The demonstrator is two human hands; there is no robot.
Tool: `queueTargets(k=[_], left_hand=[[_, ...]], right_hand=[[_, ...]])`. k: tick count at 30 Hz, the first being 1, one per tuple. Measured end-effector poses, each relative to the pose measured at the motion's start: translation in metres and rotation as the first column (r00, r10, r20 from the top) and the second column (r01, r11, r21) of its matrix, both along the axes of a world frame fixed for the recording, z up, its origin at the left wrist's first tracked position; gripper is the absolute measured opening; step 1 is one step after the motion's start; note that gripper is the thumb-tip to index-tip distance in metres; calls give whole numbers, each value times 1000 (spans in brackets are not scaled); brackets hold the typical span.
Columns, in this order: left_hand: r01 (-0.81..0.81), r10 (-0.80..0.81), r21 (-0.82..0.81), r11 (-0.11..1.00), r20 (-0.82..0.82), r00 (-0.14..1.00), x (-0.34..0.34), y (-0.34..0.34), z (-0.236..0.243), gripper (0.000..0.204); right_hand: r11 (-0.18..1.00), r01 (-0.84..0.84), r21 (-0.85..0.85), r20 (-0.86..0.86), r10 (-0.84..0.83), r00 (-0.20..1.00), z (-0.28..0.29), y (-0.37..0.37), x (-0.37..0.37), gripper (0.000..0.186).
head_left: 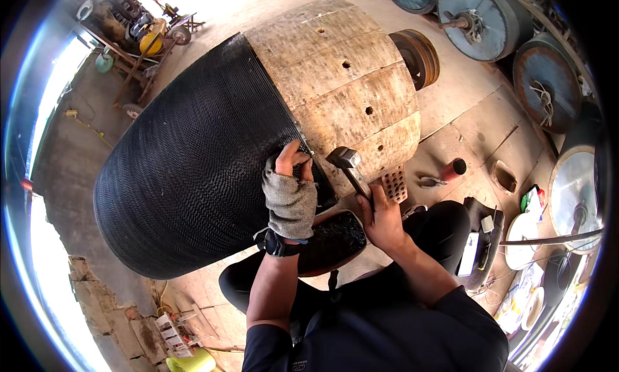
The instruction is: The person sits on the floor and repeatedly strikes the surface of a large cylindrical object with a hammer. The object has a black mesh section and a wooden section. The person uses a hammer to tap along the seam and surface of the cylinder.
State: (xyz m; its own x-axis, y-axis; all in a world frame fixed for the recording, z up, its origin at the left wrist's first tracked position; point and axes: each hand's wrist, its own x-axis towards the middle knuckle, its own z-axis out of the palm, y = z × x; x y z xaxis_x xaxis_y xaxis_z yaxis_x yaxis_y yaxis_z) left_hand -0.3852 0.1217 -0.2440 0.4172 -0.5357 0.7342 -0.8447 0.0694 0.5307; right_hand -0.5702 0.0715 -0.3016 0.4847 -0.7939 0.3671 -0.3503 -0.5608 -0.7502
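Note:
A large drum [342, 69] with pale, stained wooden slats and several holes lies across the view, its left part wrapped in ridged black rubber [174, 153]. My left hand [290, 185], in a grey fingerless glove, rests at the rubber's edge beside the wood, fingers bent around something small I cannot make out. My right hand [382, 214] grips a hammer [343, 158], whose head is raised just right of my left fingers. A dark oblong seat or pad [329, 246] is below my hands.
Several metal drums [477, 30] line the right side. A red cylinder [453, 170], pliers [430, 182] and a perforated block [394, 187] lie right of the drum. Machinery with wheels [148, 43] stands at upper left, a yellow container [190, 362] at lower left.

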Motion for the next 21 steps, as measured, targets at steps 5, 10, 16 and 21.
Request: queueTargets(k=[5, 10, 16, 21], left_hand=[[-10, 8, -43, 999, -42, 999, 2, 0, -4, 46], [-9, 6, -58, 998, -51, 999, 3, 0, -6, 48], [-2, 3, -81, 997, 17, 1000, 5, -2, -13, 49], [-23, 23, -3, 1000, 82, 996, 6, -4, -14, 51]], right_hand=[[1000, -7, -13, 40, 8, 999, 5, 0, 4, 16], [1000, -11, -17, 49, 12, 999, 4, -1, 5, 15], [1000, -24, -14, 37, 24, 999, 4, 0, 7, 16], [999, -26, -46, 50, 28, 998, 5, 0, 7, 17]])
